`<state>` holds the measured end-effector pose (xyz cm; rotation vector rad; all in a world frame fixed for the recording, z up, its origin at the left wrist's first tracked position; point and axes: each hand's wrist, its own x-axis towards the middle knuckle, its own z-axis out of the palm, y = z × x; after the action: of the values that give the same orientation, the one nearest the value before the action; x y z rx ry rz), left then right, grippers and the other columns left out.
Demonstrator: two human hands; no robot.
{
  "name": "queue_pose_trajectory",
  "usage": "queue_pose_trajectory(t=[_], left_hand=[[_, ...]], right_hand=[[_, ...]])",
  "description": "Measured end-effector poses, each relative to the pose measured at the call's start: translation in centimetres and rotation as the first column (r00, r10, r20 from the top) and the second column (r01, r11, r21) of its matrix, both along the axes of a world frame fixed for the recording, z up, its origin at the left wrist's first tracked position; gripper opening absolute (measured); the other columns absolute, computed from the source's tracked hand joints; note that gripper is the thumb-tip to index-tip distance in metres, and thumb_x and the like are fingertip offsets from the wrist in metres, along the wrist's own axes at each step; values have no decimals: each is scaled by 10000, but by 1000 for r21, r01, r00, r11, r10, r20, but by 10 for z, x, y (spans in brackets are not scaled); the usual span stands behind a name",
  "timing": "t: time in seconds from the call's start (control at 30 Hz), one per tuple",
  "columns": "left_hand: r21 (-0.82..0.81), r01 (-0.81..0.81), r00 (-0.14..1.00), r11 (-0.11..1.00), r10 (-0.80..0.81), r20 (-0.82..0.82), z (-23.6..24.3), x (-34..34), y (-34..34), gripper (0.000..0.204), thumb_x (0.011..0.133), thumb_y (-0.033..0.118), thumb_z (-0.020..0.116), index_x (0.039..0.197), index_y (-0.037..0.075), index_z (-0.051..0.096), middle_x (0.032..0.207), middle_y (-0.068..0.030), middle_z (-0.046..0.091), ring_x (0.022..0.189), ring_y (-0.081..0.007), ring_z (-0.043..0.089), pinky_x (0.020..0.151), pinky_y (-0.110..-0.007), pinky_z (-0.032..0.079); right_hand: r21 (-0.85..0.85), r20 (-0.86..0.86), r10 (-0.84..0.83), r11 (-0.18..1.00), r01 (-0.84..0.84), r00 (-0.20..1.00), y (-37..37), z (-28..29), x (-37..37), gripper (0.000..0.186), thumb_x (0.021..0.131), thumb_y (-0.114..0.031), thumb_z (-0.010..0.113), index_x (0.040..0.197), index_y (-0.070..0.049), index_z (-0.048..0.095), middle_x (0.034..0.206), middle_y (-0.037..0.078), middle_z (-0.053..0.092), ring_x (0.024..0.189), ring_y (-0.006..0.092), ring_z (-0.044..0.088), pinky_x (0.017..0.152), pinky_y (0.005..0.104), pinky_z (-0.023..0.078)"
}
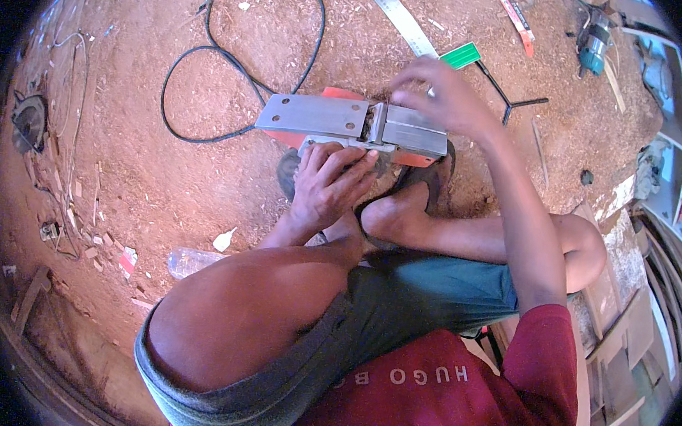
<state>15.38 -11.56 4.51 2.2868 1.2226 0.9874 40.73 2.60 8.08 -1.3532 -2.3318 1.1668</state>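
An electric hand planer [316, 115] with an orange body lies upside down, its two metal sole plates facing up. My left hand [329, 179] is closed on its near side, with fingertips at the edge beside the blade slot. The blade drum [374, 123] shows in the gap between the plates. My right hand [442, 94] is raised just over the plate at the right end, its fingers bent and smeared by motion. Whether it holds anything small I cannot make out. A black cable [207, 49] loops away from the planer's left end.
Beyond my right hand lie a steel ruler [400, 17], a green box [461, 56] and a black T-shaped wrench [508, 103]. A teal power tool [594, 49] sits at far right, a circular saw [29, 122] at far left. A plastic bottle [191, 263] is beside my knee. Shavings cover the ground.
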Motion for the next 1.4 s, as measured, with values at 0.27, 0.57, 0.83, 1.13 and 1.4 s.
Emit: queue_pose_trajectory(t=[0.27,0.57,0.83,1.13,1.4], left_hand=[[-20,61,997,998,-62,-50,7,-3,0,491,771,179,802,1255,137,734,1272,-10,643,1078,-253,587,916,-422,478],[-57,71,997,996,-73,-20,10,-3,0,477,777,147,801,1250,121,737,1249,-26,641,1077,-273,576,922,-442,480],[-32,65,997,997,-66,-38,7,-3,0,512,775,204,796,1277,138,725,1277,-11,640,1097,-241,588,929,-422,468],[-39,76,996,996,-78,-44,6,-3,1,552,746,190,796,1290,131,721,1294,-15,636,1100,-251,584,935,-425,469],[-29,82,995,996,-84,-52,7,-4,1,576,744,182,799,1310,130,709,1300,-20,640,1083,-250,593,931,-419,471]], right_hand=[[-145,232,333,941,-306,914,-8,28,-56,189,847,-205,755,997,-103,809,1035,135,700,1086,334,653,955,466,506],[-200,336,362,930,-310,870,-3,33,-66,170,835,-187,757,971,-105,816,991,135,709,1050,329,674,931,467,513],[-195,414,357,933,-301,838,-3,40,-71,167,835,-220,760,953,-114,814,1002,134,714,1054,334,678,925,475,513],[-79,278,164,986,-148,947,12,7,-46,203,815,-224,715,952,-113,815,915,162,763,906,355,742,816,489,581],[-205,320,260,958,-202,911,19,0,-50,220,859,-159,733,1051,-82,806,984,169,770,967,346,729,857,461,565]])
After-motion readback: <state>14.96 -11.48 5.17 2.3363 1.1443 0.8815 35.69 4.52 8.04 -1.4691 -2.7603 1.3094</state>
